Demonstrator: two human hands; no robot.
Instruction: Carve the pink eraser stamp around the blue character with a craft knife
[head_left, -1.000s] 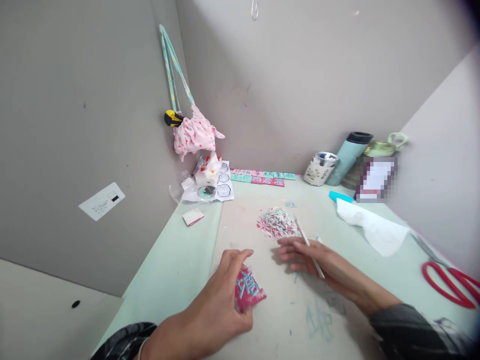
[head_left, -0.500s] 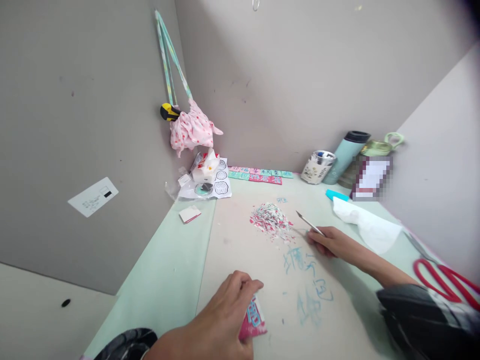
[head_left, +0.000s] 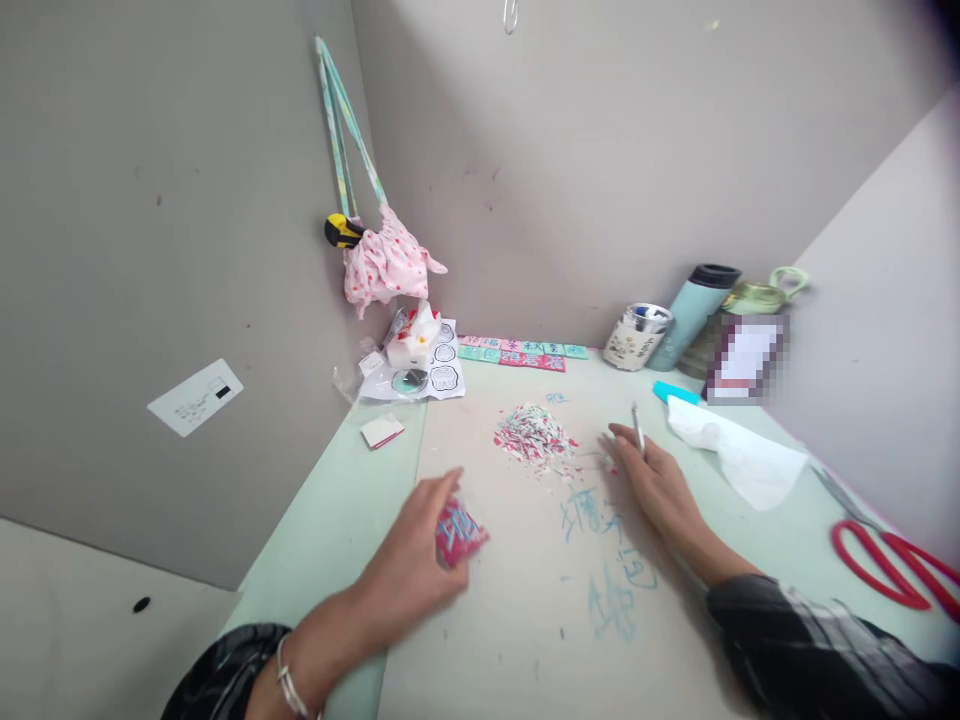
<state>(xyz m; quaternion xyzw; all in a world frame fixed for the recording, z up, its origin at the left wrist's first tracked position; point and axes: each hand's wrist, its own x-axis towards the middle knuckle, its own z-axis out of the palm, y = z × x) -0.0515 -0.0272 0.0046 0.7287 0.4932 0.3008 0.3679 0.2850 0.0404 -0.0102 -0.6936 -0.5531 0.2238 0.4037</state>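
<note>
My left hand [head_left: 420,545], left of the middle of the board, is closed round a small pink piece [head_left: 457,532] with blue characters, its thumb and fingers at the edges. My right hand [head_left: 651,480] rests low over the board at the right, with a thin pen-like tool [head_left: 637,430] upright between its fingers; the tool's lower part is hidden. Between the hands and farther back lies a heap of pink, white and green shavings [head_left: 536,437]. Blue handwriting [head_left: 611,560] marks the pale board [head_left: 517,620] in front of the heap.
Lettered tiles [head_left: 517,353] line the back wall. A pen cup [head_left: 637,337], teal bottle [head_left: 694,315] and phone [head_left: 746,358] stand back right. White tissue [head_left: 739,450] and red-handled scissors [head_left: 874,570] lie right. At left are a folded card [head_left: 382,431] and tissue pack [head_left: 415,340].
My left hand has moved up and forward with the pink piece. My right hand has turned and lowered to the board, and the tool now points upward instead of slanting left.
</note>
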